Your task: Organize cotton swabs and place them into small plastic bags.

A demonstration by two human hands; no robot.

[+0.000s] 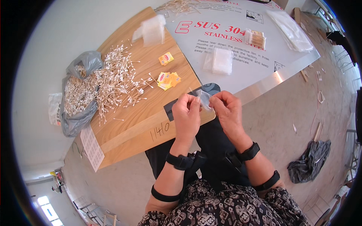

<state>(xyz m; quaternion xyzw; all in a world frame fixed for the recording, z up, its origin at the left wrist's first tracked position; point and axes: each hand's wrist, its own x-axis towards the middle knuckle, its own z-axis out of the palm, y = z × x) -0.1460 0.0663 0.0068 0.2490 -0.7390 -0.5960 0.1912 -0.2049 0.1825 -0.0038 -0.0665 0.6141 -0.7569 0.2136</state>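
Observation:
My left hand pinches one side of a small clear plastic bag above the table's near right corner. On the bag's other side, my right hand has its thumb and fingers closed on the plastic. Whether anything is inside the bag I cannot tell. A dark patterned piece lies on the wood beneath my hands. Beyond my left hand is a small stack of yellow and orange cards, with another little group of cards farther back. Loose cotton swabs spread in a big heap to the left.
Swabs spill from a grey plastic bag at the wooden table's left edge. On the film-covered metal sheet lie stacked clear bags and a filled swab pack. A black plastic bag is on the floor.

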